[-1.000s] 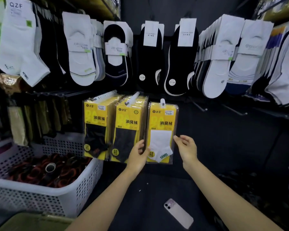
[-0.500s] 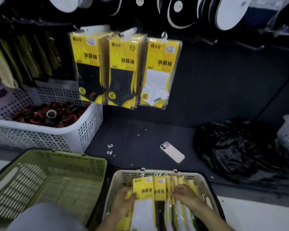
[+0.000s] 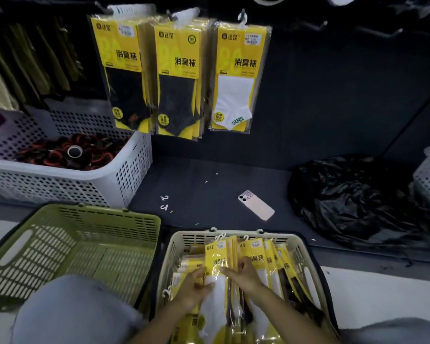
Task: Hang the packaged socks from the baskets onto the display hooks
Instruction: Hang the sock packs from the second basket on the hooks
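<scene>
Left hand point(image 3: 193, 287), right hand point(image 3: 245, 276): curled fingers grip one packet point(image 3: 217, 256) in the basket point(image 3: 196, 239).
Three packet bunches point(image 3: 177, 80) hang above it.

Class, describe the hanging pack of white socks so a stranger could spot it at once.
Look at the dark display wall, where three bunches of yellow packs hang side by side. Take the rightmost pack. Its sock is white; the neighbours' are dark.
</scene>
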Demonstrator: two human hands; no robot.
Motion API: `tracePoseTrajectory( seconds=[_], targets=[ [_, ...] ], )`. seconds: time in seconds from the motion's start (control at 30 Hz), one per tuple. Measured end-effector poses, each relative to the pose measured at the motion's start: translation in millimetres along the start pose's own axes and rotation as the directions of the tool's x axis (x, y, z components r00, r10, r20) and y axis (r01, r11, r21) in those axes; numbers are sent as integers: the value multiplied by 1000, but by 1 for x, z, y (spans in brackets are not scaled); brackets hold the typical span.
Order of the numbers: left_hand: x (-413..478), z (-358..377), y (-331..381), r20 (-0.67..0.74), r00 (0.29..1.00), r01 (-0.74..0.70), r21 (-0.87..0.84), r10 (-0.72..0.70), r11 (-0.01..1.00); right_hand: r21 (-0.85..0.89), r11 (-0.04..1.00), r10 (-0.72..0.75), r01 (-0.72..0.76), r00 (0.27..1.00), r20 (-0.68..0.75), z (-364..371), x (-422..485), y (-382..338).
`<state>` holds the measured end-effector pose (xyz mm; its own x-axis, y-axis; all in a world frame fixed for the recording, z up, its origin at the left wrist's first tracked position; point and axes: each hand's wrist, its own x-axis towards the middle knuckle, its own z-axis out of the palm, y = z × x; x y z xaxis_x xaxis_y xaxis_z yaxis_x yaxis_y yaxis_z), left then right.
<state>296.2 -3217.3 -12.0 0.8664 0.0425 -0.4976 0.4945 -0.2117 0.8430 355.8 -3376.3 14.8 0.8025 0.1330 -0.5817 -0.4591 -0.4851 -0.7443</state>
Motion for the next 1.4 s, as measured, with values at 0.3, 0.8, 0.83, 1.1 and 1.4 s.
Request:
tracePoseTrajectory(
  seconds=[0.3,0.8,0.83,1.1,1.4],
  targets=[
    [-1,-2,27,-107,994,3,-143,-19,990,176,975,-141,136,990,13,1,-12,-17],
    [-8,-17,69,9,911,-409,-109,412,906,236,854,-488,463,870,61,-46,-32,-55],
    [-6,-19,72,3,910,-412,-113,415,904,239,848,-497,474,866,47,-47,-32,-56],
    [-18,-54,162,31,874,-472,-189,486,861,232,722,-612,652,758,-226,-72,-37,-119],
    [-36,-90,272,-211,762,-647,-306,613,699,222,478,-740,850,526,-420,-93,-64,-233]
  ],
)
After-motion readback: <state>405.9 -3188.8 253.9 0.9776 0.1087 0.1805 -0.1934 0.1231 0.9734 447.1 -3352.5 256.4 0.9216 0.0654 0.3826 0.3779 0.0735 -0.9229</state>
